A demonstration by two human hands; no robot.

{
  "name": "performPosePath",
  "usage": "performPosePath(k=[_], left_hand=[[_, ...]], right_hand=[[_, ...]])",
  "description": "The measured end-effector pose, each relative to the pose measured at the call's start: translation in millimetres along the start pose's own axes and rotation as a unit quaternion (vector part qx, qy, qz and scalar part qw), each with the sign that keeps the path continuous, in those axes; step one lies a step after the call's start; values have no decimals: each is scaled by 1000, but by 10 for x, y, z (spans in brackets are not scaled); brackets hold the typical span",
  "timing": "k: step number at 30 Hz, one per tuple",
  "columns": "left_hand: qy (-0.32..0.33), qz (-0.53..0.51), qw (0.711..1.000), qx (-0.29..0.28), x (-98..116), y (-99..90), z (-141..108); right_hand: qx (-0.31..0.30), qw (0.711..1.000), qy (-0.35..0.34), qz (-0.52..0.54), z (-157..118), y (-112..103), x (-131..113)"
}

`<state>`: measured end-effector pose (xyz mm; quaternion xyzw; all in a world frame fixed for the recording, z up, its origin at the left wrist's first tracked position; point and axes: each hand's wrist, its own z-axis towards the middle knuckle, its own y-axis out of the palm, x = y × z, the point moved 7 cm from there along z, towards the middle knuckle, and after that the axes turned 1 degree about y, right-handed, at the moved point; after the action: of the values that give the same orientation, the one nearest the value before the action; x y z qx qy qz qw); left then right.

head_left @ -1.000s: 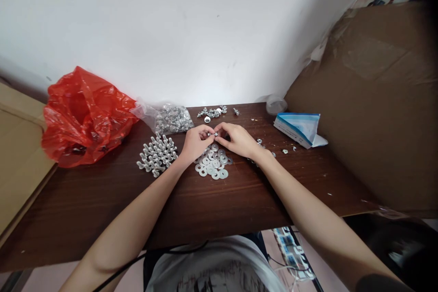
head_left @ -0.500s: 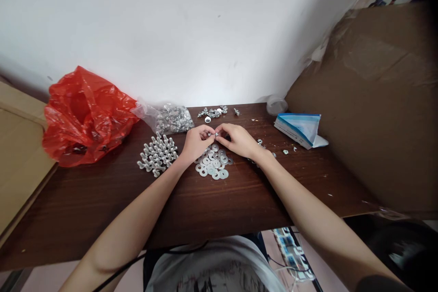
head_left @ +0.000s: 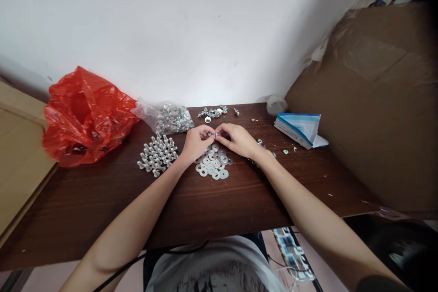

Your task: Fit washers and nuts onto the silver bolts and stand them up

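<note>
Head cam: L hand (head_left: 196,142) & R hand (head_left: 237,141) meet over the desk (head_left: 208,210), fingertips close together, small metal bolt (head_left: 212,134) btwn them; each grip pinching an end, finer detail too small to tell. Flat washers (head_left: 216,164) in a loose pile just on the wearer's side of the hands. Upright bolts (head_left: 158,153) clustered L of L wrist, w/ clear plastic bag (head_left: 174,118) of hardware behind. Loose fasteners (head_left: 215,112) near wall; some nuts (head_left: 260,142) by R wrist, partly hidden. Red plastic bag (head_left: 87,118) far L.
</note>
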<state>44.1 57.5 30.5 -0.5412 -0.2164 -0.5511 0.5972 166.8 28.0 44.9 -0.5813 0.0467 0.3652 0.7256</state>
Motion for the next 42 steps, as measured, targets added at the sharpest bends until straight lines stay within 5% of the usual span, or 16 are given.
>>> performPosePath(k=[42], left_hand=[[8, -5, 1000, 3, -30, 12, 6]], right_hand=[[6, 1000, -8, 8, -7, -8, 0]])
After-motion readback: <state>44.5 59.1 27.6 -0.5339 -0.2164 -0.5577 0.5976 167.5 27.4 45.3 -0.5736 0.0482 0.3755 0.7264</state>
